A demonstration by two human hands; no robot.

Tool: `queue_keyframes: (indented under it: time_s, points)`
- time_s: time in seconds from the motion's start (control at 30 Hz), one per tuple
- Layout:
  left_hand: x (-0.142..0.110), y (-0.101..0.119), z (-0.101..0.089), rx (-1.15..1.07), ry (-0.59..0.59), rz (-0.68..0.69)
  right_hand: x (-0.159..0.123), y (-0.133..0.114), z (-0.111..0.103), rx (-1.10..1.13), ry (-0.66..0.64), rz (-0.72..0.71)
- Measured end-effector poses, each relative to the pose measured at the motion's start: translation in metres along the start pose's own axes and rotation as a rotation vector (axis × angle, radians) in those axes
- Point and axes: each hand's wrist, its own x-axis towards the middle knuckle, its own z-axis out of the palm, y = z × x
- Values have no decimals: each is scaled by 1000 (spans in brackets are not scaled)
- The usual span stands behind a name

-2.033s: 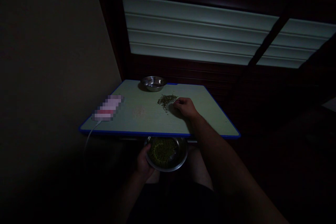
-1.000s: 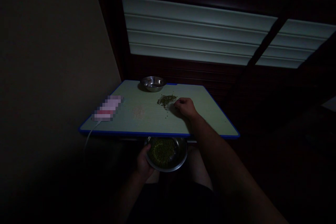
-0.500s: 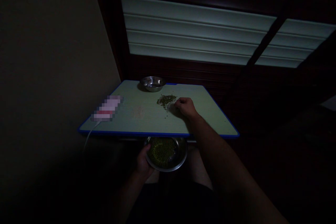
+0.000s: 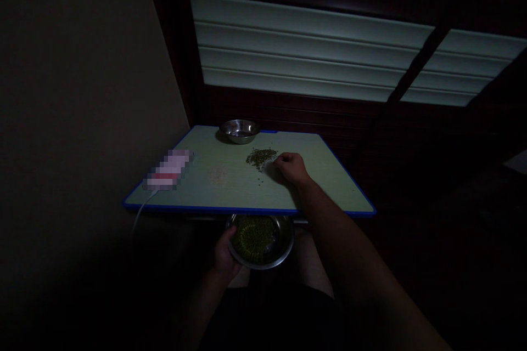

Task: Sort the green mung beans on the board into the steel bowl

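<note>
My left hand [image 4: 225, 252] is closed on the rim of a steel bowl [image 4: 280, 259], its thumb over the edge. The bowl is tilted below the table's front edge, and small green beans [image 4: 252, 238] lie in it. My right hand [image 4: 290, 167] is over the tabletop, fingers bent and pinched together, at the near right side of a small pile of greenish beans [image 4: 260, 157]. A pale, see-through patch shows by the fingertips; I cannot make out what they hold. Several loose beans lie just in front of the pile.
A second steel bowl [image 4: 240, 132] stands at the back of the pale, blue-edged table [image 4: 329, 192]. At the left lies a blurred-out phone-like object [image 4: 168, 169] with a white cable [image 4: 140, 214]. A wall and a dark slatted door enclose the table.
My right hand stays at the pile with barely any movement. Several loose beans in front of the pile have shifted slightly toward me. The left hand and its bowl keep their place.
</note>
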Motion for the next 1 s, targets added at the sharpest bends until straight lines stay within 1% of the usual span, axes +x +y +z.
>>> queue_keyframes:
  time_s: [0.1, 0.3, 0.47, 0.6, 0.8, 1.0]
  points:
    - [-1, 0, 2, -9, 7, 6, 1, 1, 0, -20, 32, -8]
    - [-1, 1, 1, -6, 15, -3, -1, -1, 1, 34, -31, -31]
    - [0, 0, 0, -22, 11, 10, -1, -1, 1, 39, -24, -13]
    - [1, -1, 0, -8, 23, 18, -1, -2, 0, 41, -39, -29]
    - [0, 0, 0, 0, -5, 19, -5, -7, 0, 109, -78, 35]
    - [1, -1, 0, -17, 13, 22, -5, -7, 1, 115, -113, 35]
